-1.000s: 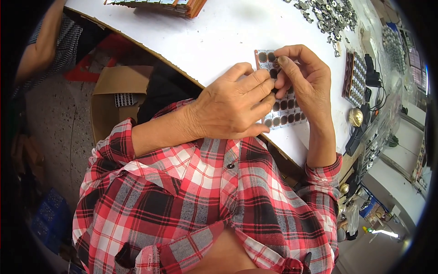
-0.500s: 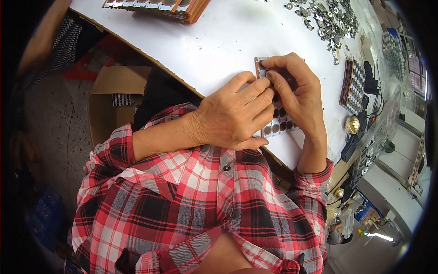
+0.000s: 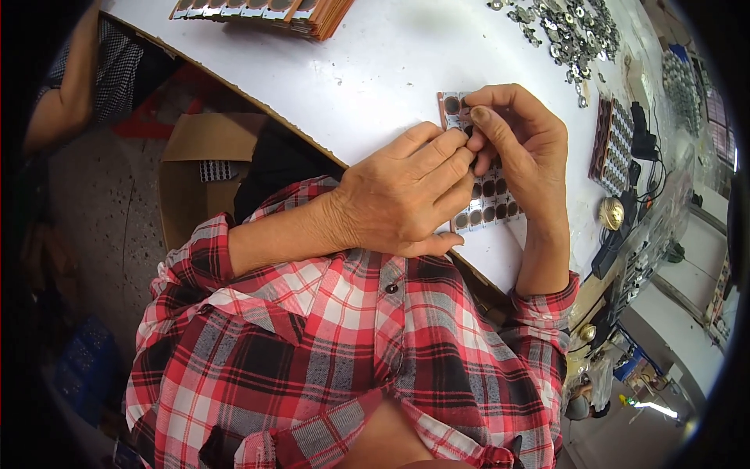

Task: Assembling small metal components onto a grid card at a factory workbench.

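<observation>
On the white table in front of me lies a panel of small circuit boards (image 3: 488, 213), with rows of dark round discs in silvery cells and an orange edge. My left hand (image 3: 410, 191) reaches across its left side, fingers curled together, thumb apart near the table's front edge. Its fingertips are partly hidden behind my right fingers, and whatever they hold cannot be made out. Over the panel's upper part, my right hand (image 3: 523, 152) has thumb and forefinger in a pinch beside the left fingertips. Anything between them is too small or hidden to name.
A stack of orange-edged panels (image 3: 312, 22) stands at the far left. Loose small metal parts (image 3: 574, 39) are heaped at the far right. Another panel stack (image 3: 612, 144) lies near black adapters and cables. A cardboard box (image 3: 207, 141) stands below the table's left edge, near another person's arm (image 3: 74, 86).
My right hand has shifted slightly right and up, its thumb lifting from the left fingertips. More of the panel's upper cells shows. My left hand has barely moved.
</observation>
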`<state>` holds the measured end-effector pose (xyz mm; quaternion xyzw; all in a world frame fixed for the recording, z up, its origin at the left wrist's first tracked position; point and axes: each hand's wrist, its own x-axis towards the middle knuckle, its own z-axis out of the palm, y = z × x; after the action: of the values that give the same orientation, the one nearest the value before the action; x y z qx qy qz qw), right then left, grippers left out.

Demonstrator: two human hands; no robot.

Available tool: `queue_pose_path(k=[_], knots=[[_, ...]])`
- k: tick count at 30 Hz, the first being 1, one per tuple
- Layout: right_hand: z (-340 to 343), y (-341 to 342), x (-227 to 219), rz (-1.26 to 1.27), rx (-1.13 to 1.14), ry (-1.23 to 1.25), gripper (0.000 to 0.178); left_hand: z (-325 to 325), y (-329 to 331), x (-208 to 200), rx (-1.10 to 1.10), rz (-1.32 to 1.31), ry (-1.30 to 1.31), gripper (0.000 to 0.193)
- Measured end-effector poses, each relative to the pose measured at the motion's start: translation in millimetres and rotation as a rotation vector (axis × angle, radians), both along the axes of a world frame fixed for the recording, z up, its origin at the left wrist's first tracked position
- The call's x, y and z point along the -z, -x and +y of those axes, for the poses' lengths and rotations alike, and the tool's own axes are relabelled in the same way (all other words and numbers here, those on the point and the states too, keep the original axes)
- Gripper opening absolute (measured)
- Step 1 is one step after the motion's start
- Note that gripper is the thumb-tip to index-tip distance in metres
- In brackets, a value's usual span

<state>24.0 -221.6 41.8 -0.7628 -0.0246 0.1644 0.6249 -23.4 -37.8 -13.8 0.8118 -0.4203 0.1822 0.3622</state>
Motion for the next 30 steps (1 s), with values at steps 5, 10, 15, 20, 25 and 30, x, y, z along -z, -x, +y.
queue_pose_path(k=[5, 10, 15, 20, 25, 30], knots=[[3.8, 1.6, 12.5, -0.236, -0.01, 0.196, 0.01, -2.2, -0.8, 1.5, 0.016, -0.017, 0.014, 0.062], [3.1, -1.7, 14.1, -0.371, -0.071, 0.302, 0.01, -1.7, -0.6, 0.3, 0.026, -0.005, -0.004, 0.06], [12.5, 3.1, 7.7, -0.324, 0.012, 0.409, 0.01, -1.4, 0.2, 0.2, 0.025, 0.002, -0.022, 0.059], [2.8, -1.7, 19.9, -0.463, -0.054, 0.416, 0.009, -3.4, 0.6, -2.8, 0.035, 0.008, -0.042, 0.055], [1.8, -6.6, 17.8, -0.413, -0.089, 0.338, 0.008, -4.0, 0.6, -6.2, 0.038, 0.027, -0.016, 0.061], [3.6, -7.9, 15.8, -0.334, -0.076, 0.303, 0.009, -2.3, -1.1, -10.7, 0.061, 0.077, 0.008, 0.059]])
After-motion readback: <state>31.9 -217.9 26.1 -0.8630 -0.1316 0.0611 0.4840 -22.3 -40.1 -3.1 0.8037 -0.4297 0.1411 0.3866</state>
